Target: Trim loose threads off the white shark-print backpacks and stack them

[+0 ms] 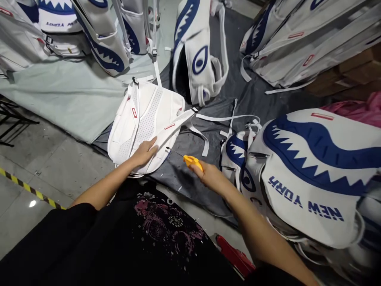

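Observation:
A white backpack (160,101) lies on the dark sheet in front of me, its back panel and two shoulder straps facing up. My left hand (145,153) rests on its near part beside the lower end of the right-hand strap (178,121), thumb and forefinger stretched out and apart. To the right of the bag, my right hand (208,174) is closed around a yellow-handled tool (193,161). A thin metal shaft with a dark tip points from it toward the bag's edge, apart from my left hand. The tool's exact kind is unclear.
White-and-blue shark-mouth backpacks stand around: one large backpack (300,190) close on the right, another (199,59) beyond the bag, several at the back. Loose webbing (202,139) trails over the dark sheet (190,182). Brown cartons (351,73) sit at right; striped tape (29,190) crosses the floor.

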A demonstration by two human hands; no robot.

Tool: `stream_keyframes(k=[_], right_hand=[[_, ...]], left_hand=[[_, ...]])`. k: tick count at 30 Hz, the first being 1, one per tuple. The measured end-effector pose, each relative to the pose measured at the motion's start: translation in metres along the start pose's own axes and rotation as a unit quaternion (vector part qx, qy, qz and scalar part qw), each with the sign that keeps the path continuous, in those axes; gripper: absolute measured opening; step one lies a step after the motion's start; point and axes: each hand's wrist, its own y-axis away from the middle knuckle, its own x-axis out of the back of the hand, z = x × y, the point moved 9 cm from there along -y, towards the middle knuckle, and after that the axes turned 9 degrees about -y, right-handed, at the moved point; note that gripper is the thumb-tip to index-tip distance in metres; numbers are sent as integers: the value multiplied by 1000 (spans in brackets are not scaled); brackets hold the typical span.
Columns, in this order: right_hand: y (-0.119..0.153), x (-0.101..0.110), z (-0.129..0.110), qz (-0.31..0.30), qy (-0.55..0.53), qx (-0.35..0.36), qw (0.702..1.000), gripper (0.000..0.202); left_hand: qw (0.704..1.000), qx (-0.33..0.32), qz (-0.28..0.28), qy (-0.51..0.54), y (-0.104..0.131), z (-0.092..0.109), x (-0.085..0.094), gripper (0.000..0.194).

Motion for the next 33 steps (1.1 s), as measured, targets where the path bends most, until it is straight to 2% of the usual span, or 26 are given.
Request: stream_keyframes(k=[1, 2, 3, 4, 5, 6, 7, 9, 12, 15, 18, 21, 24, 27, 30, 33], right_hand=[[10, -16, 2, -5, 12, -11, 1000, 42], [20, -34, 4, -15, 34, -25, 999, 41], [29, -53, 5, -29, 61, -43, 997, 41], [37, -70, 5, -39, 86, -63, 993, 40], [44, -86, 4, -44, 115, -85, 989, 40], [50, -99, 2, -43, 147, -104, 983, 40], [53, -110, -2, -37, 177, -120, 976, 41], [56, -129, -10, -16, 219, -141, 965, 42], [54, -156, -22, -1, 237, -169, 957, 42], [44, -182, -36, 17, 213, -185, 959, 42], [33, -202, -50, 31, 174, -180, 968, 40], [30, -206, -54, 63, 140, -191, 969, 39], [35, -197, -42, 129, 118, -246, 953, 42], [28, -196, -35, 154, 105, -254, 949, 41], [11, -201, -30, 143, 109, -240, 954, 42], [2, -197, -23, 139, 124, -240, 953, 44]], left_hand=[[998, -4, 47, 40, 2, -15, 21, 52], [990, 24, 108, 82, 6, -39, 45, 46], [975, 85, 158, 132, 12, -69, 65, 39], [950, 166, 182, 190, 18, -102, 78, 33], [919, 244, 173, 257, 25, -130, 81, 29], [884, 307, 132, 327, 29, -150, 76, 26], [848, 350, 75, 391, 32, -161, 67, 26], [782, 384, -23, 491, 33, -162, 50, 26], [708, 380, -86, 588, 27, -148, 26, 27], [665, 329, -137, 656, 11, -134, 2, 40], [636, 256, -233, 690, -3, -126, -15, 57], [622, 179, -319, 692, -14, -124, -16, 68], [628, 147, -358, 676, -19, -126, -14, 71], [634, 149, -361, 668, -24, -123, -16, 70], [634, 151, -352, 672, -28, -115, -19, 69], [637, 157, -337, 675, -27, -110, -14, 69]])
